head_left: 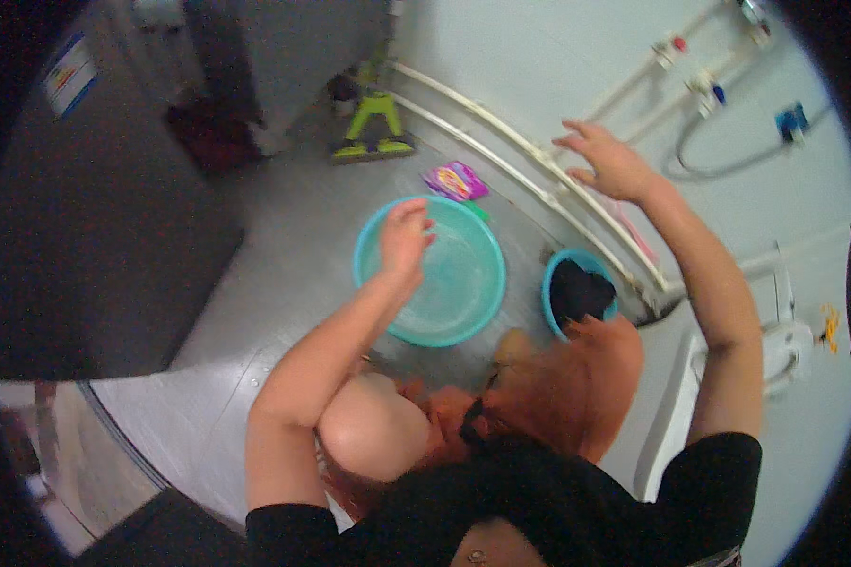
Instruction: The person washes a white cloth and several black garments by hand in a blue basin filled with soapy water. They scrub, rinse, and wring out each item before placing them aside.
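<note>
A person crouches on the floor [255, 283] over a teal basin [432, 271].

The basin stands on the grey floor in front of the knees, and it seems to have clear water inside. The left hand [404, 236] is over its left rim, fingers loosely bent, holding nothing that I can see. The right hand [607, 161] is lifted high, well apart from the left, open with fingers spread, near the white pipes [501, 142] along the wall. Just right of the basin stands a small blue bucket [577, 288] with dark cloth inside. Behind the basin lies a pink packet [455, 180], and farther back a green floor tool [373, 128].
</note>
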`<state>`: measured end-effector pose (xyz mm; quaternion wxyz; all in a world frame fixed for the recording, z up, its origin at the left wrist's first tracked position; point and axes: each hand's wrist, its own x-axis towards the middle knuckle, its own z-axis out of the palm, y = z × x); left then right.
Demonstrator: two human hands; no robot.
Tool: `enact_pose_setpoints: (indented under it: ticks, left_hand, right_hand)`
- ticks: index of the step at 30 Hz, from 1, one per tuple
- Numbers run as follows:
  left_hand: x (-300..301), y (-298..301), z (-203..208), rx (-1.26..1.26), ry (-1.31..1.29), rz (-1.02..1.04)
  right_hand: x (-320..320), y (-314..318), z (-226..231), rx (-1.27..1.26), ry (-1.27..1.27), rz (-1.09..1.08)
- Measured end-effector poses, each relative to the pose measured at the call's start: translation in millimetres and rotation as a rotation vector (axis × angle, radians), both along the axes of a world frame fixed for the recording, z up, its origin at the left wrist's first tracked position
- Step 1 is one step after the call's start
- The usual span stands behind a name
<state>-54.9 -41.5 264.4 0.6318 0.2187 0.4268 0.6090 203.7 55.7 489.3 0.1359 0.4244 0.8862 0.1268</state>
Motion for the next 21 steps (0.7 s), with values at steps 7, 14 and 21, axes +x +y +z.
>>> enact_pose_setpoints:
  ticks: [7,14,21]
  left_hand:
    - [10,5,-7,-0.160,0.144,-0.083]
    - [30,31,-45,-0.332,0.214,-0.158]
    - [44,43,-66,-0.429,0.262,-0.211]
  right_hand:
    - [284,-78,-187,-0.340,0.338,-0.683]
    - [385,-134,-362,-0.238,0.692,-1.143]
    - [293,-102,-381,-0.146,0.410,-1.386]
